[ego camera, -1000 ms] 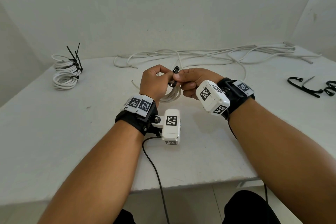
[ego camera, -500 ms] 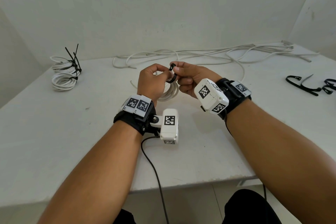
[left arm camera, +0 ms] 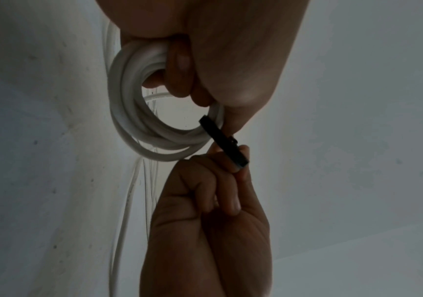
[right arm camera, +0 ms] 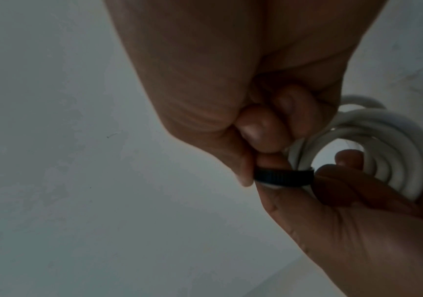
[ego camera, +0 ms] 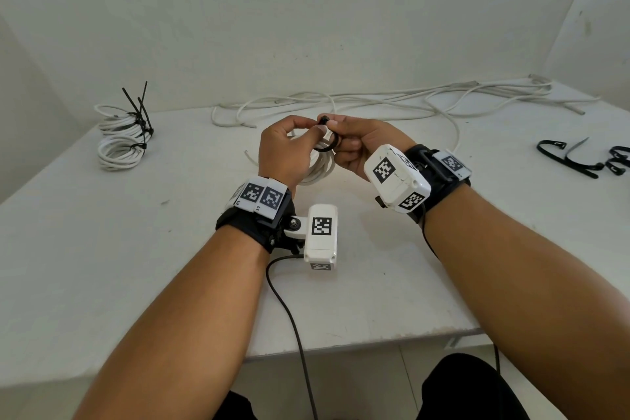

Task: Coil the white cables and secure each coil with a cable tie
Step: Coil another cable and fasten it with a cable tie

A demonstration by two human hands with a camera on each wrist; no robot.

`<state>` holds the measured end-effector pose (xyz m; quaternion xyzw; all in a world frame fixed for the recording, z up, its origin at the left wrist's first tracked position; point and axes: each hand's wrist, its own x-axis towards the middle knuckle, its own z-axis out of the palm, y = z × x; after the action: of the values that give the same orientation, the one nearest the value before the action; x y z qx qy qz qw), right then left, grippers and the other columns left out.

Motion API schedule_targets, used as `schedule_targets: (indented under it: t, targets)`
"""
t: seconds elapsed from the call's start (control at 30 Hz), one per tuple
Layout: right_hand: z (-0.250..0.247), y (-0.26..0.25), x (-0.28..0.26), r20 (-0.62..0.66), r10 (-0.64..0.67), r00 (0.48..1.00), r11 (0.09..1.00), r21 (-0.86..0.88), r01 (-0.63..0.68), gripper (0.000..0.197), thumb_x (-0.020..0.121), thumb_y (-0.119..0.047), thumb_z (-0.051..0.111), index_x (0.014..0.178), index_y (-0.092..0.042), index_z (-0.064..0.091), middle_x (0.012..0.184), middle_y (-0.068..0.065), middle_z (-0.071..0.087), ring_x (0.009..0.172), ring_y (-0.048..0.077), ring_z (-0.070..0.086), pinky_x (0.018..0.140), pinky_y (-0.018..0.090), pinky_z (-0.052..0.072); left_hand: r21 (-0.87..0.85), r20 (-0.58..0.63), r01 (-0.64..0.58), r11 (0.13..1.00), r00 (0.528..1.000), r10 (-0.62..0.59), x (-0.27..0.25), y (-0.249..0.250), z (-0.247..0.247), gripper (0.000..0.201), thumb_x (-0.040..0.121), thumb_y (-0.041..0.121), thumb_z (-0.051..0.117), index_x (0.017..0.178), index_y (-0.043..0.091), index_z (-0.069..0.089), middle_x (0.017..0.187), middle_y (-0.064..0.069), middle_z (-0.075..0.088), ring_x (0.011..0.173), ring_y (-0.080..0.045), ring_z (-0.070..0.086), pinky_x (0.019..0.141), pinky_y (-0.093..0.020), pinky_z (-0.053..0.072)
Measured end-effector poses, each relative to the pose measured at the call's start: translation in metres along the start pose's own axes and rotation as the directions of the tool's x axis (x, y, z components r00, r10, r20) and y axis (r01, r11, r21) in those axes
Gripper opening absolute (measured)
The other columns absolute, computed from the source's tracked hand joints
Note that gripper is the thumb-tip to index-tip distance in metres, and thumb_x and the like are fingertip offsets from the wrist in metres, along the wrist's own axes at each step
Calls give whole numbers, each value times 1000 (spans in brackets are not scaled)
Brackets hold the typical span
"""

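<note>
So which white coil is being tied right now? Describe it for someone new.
On the white table, look between the two hands, not the far-left corner. The small white cable coil hangs from the left hand; unlike the tied coils, its black cable tie is still pinched.

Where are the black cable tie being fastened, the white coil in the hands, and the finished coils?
black plastic cable tie (left arm camera: 221, 139), left wrist view, strap.
white cable coil (left arm camera: 129, 112), left wrist view, loops.
finished tied white coils (ego camera: 117, 153), head view, lower coil.

Both forearms are bare, no sleeves. Each wrist wears a black strap (ego camera: 245, 225) topped with white plates carrying black-and-white square tags (ego camera: 260, 196) — plus a boxy white camera (ego camera: 321, 237) on a screwed bracket, tagged too. A thin black cable (ego camera: 289, 314) trails off the left one. Dark trousers (ego camera: 474, 389) below.
</note>
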<state>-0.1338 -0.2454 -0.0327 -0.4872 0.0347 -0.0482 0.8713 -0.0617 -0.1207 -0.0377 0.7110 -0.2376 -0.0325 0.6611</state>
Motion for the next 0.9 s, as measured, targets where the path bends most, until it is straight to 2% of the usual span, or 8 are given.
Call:
schedule_targets:
  t: [0.23, 0.3, 0.37, 0.47, 0.63, 0.73, 0.8, 0.9]
  targets:
    - [1, -1, 4, -150, -164, 975, 985, -74, 155, 16, 99, -5, 51, 84, -9, 57, 65, 0, 54, 46, 3, 36, 49, 15, 24, 27, 70, -104, 994, 992, 102, -1, 1, -3, 5, 82, 21, 73, 78, 23, 71, 75, -9, 73, 70, -27, 66, 71, -36, 54]
    - [0, -1, 4, -163, -170, 972, 977, -157, 144, 8, 97, -12, 57, 92, -8, 62, 69, 1, 59, 49, 5, 39, 49, 17, 30, 7, 97, -89, 996, 991, 88, -1, 1, -4, 6, 83, 20, 73, 78, 23, 70, 70, -5, 72, 64, -17, 63, 67, -31, 52]
    - [-5, -2, 3, -210, -152, 966, 955, -281, 90, 14, 92, -26, 66, 97, -13, 69, 78, 1, 62, 55, 9, 44, 48, 21, 35, -36, 100, -63, 997, 993, 66, 0, 1, -6, 7, 84, 18, 72, 78, 22, 70, 64, 4, 69, 58, -7, 60, 61, -22, 47]
    - [-14, -7, 2, -311, -178, 934, 912, -409, 37, 14, 81, -33, 75, 86, -20, 74, 82, -4, 58, 62, 10, 50, 49, 25, 36, -54, 142, -40, 998, 989, 47, 0, 0, -7, 9, 85, 16, 70, 78, 21, 71, 61, 10, 67, 51, 0, 54, 55, -14, 40]
    - [-14, -15, 1, -482, -228, 846, 955, -279, 98, 12, 85, -16, 72, 76, -9, 68, 75, 4, 54, 66, 16, 55, 48, 27, 40, -148, 235, 48, 988, 972, -12, 1, -3, -3, 28, 89, 15, 66, 62, 24, 65, 63, -1, 62, 41, -9, 33, 47, -23, 26]
    - [-5, -17, 2, -542, -232, 808, 971, -180, 158, 10, 89, -9, 67, 81, -5, 64, 76, 6, 54, 67, 18, 58, 50, 28, 41, -227, 273, 109, 968, 961, -44, 5, -6, -2, 37, 93, 18, 62, 57, 23, 57, 60, -4, 40, 43, -11, 23, 50, -29, 17]
    - [0, -13, 3, -526, -236, 817, 971, -164, 175, 9, 92, -11, 64, 85, -8, 61, 83, 5, 53, 70, 18, 60, 52, 27, 43, -266, 274, 151, 952, 959, -76, 6, -8, 0, 34, 94, 18, 62, 60, 19, 57, 62, -5, 38, 43, -11, 23, 53, -31, 19]
    - [6, -5, 3, -362, -212, 908, 947, -304, 100, 14, 95, -24, 61, 89, -11, 64, 86, 3, 58, 74, 18, 62, 58, 28, 48, -326, 262, 200, 924, 958, -115, 4, -11, 1, 31, 95, 14, 60, 64, 15, 64, 59, -4, 48, 44, -11, 27, 54, -31, 24]
